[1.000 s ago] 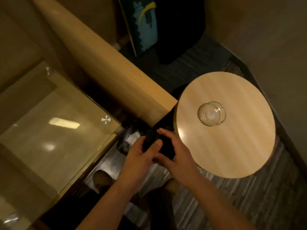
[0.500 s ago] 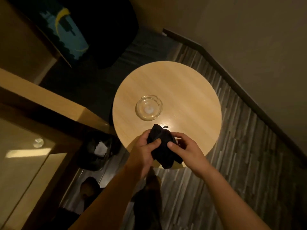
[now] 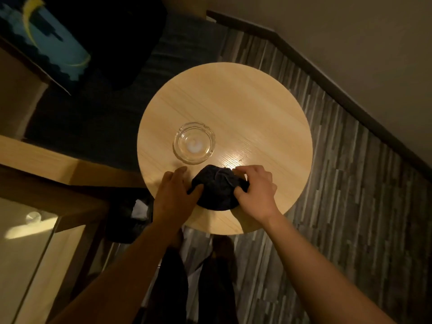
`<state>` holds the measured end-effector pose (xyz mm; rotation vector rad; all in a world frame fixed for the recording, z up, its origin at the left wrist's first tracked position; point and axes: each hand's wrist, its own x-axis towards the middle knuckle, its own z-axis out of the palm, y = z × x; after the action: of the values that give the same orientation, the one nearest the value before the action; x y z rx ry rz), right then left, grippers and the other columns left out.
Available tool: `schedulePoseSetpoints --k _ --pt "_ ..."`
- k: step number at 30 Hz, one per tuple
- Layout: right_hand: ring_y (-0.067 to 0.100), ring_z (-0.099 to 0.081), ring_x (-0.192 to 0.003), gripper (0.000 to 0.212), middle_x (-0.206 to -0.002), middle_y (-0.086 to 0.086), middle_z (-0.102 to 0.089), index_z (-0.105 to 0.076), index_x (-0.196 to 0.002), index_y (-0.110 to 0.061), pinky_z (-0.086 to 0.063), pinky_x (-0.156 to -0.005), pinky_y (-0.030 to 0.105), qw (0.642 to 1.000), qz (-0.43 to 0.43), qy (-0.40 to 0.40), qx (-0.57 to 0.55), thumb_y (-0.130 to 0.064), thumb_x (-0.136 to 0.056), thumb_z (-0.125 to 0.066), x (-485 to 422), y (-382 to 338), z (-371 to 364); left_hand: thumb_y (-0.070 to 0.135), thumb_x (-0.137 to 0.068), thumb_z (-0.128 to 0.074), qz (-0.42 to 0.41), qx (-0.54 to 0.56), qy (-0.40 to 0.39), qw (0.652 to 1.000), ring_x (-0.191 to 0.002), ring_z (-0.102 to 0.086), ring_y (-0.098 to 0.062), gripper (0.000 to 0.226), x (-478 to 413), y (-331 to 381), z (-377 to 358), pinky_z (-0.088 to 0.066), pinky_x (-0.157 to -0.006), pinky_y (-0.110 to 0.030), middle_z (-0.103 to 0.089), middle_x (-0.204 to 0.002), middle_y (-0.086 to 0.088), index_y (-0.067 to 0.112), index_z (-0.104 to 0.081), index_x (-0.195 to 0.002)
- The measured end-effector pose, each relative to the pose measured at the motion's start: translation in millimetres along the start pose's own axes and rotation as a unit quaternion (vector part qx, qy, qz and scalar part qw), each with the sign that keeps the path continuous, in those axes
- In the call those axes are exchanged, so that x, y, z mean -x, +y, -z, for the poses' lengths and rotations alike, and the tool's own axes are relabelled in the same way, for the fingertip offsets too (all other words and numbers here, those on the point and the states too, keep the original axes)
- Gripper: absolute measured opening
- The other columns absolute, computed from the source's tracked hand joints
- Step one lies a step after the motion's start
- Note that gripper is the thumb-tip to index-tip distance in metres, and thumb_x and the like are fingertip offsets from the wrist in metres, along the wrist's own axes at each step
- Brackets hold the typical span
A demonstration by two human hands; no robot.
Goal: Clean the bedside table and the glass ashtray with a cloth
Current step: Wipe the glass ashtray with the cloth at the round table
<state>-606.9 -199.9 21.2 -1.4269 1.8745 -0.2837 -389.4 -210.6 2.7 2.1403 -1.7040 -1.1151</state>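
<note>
Resting on the near part of the round table (image 3: pixel 245 101) was the cloth (image 3: pixel 216 190) — dark, bunched into a loose mound, flanked by both hands.

Left hand (image 3: pixel 174 195): laid at the cloth's left edge, thumb pressed into the fabric, fingers spread nearly flat toward the ashtray; not closed round anything.

Right hand (image 3: pixel 256 190): fingers curled over the cloth's right side, gripping a fold of it, wrist above the table's near rim.

Ashtray (image 3: pixel 194 143): clear glass, upright, just beyond the cloth and apart from it, left of the table's centre; a pale patch at its base, whether residue or reflection could not be told.

Surroundings: striped floor (image 3: pixel 339 206), a glass-topped unit (image 3: pixel 25 253) at lower left.

Step in hand, as judged — gathering the cloth into a wiping pad; wiping itself appeared not yet begun. To do it well: flatten the bundle so a broad face met the wood, hold it in one hand and free the other to lift the ashtray clear, then wipe with the grain in overlapping passes out to the rim. Glass slides easily on smooth veneer, so the ashtray wanted a firm hold before any rubbing inside it
</note>
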Motion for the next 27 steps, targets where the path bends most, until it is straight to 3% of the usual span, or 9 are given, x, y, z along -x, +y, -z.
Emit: schedulePoseSetpoints --k 4,7,11,14,17,19,21,23,27 --pt "0.011 -0.058 -0.103 0.029 -0.110 -0.009 -0.063 -0.068 -0.122 -0.020 -0.046 -0.090 0.032 0.991 0.011 0.079 -0.103 -0.020 -0.094 -0.061 -23.5 -32.2 11.0 0.042 -0.093 -0.070 -0.005 0.034 0.089 0.995 -0.099 -0.057 -0.019 0.051 -35.4 2.8 26.5 -0.034 -0.070 -0.013 -0.063 -0.114 -0.009 0.010 -0.059 -0.131" --pt "0.018 -0.069 -0.091 0.021 -0.098 -0.002 -0.070 -0.070 -0.110 -0.014 -0.053 -0.079 0.029 0.984 -0.046 0.041 -0.165 -0.026 -0.096 -0.062 -59.2 -65.3 10.7 0.045 -0.094 -0.067 0.066 0.089 0.070 0.991 -0.112 -0.060 -0.021 0.060 -71.8 10.3 40.9 -0.045 -0.083 -0.024 -0.064 -0.128 -0.010 0.012 -0.053 -0.142" --pt "0.022 -0.062 -0.077 0.018 -0.085 0.007 -0.070 -0.069 -0.089 -0.004 -0.040 -0.055 0.020 0.990 -0.077 0.027 -0.114 -0.021 -0.092 -0.065 -92.5 -90.5 -10.8 0.031 -0.095 -0.070 0.117 0.056 0.032 0.991 -0.125 -0.062 -0.029 0.054 -101.5 24.0 42.4 -0.043 -0.090 -0.031 -0.065 -0.138 -0.010 0.014 -0.056 -0.143" --pt "0.020 -0.055 -0.075 0.010 -0.082 0.004 -0.063 -0.065 -0.086 -0.003 -0.035 -0.053 0.025 0.993 -0.082 0.040 -0.072 -0.012 -0.091 -0.063 -95.9 -93.2 -20.0 0.018 -0.094 -0.068 0.123 0.082 0.035 0.988 -0.110 -0.068 -0.029 0.031 -101.4 24.8 41.3 -0.056 -0.096 -0.040 -0.071 -0.118 -0.011 0.012 -0.068 -0.123" --pt "0.018 -0.052 -0.072 0.015 -0.077 0.001 -0.060 -0.064 -0.083 -0.003 -0.032 -0.052 0.021 0.995 -0.065 0.051 -0.056 -0.011 -0.094 -0.060 -87.6 -91.2 -14.1 0.014 -0.093 -0.066 0.123 0.186 0.014 0.975 -0.082 -0.060 -0.024 0.010 -89.8 22.8 46.7 -0.057 -0.076 -0.045 -0.064 -0.087 -0.013 0.004 -0.069 -0.090" --pt "0.015 -0.050 -0.068 0.015 -0.071 -0.005 -0.056 -0.062 -0.078 -0.008 -0.030 -0.050 0.015 0.995 -0.053 0.060 -0.059 -0.012 -0.092 -0.061 -75.1 -89.3 -4.5 0.014 -0.095 -0.066 0.124 0.276 -0.028 0.953 -0.078 -0.064 -0.022 0.011 -73.6 26.6 54.8 -0.059 -0.068 -0.037 -0.068 -0.085 -0.013 0.010 -0.073 -0.088" --pt "0.013 -0.054 -0.068 0.011 -0.074 -0.002 -0.062 -0.066 -0.081 -0.009 -0.033 -0.053 0.016 0.995 -0.042 0.064 -0.069 -0.013 -0.090 -0.063 -56.6 -86.2 4.7 0.012 -0.096 -0.067 0.142 0.376 -0.076 0.913 -0.094 -0.071 -0.021 0.011 -53.8 30.3 62.6 -0.064 -0.071 -0.028 -0.074 -0.101 -0.010 0.020 -0.074 -0.096" --pt "0.013 -0.059 -0.070 0.010 -0.076 -0.001 -0.067 -0.068 -0.083 -0.012 -0.038 -0.055 0.022 0.994 -0.036 0.062 -0.088 -0.017 -0.091 -0.065 -35.3 -81.6 11.6 0.008 -0.096 -0.068 0.142 0.460 -0.110 0.870 -0.100 -0.073 -0.025 0.017 -32.3 29.5 64.8 -0.065 -0.073 -0.029 -0.075 -0.107 -0.009 0.020 -0.070 -0.108" --pt "0.015 -0.069 -0.068 0.016 -0.075 0.002 -0.073 -0.075 -0.091 -0.017 -0.053 -0.062 0.032 0.971 -0.056 0.026 -0.232 -0.025 -0.098 -0.062 0.7 -65.6 14.0 0.013 -0.091 -0.074 0.162 0.515 -0.104 0.835 -0.104 -0.077 -0.023 0.036 7.4 22.0 59.9 -0.062 -0.078 -0.030 -0.079 -0.112 -0.006 0.013 -0.065 -0.126"
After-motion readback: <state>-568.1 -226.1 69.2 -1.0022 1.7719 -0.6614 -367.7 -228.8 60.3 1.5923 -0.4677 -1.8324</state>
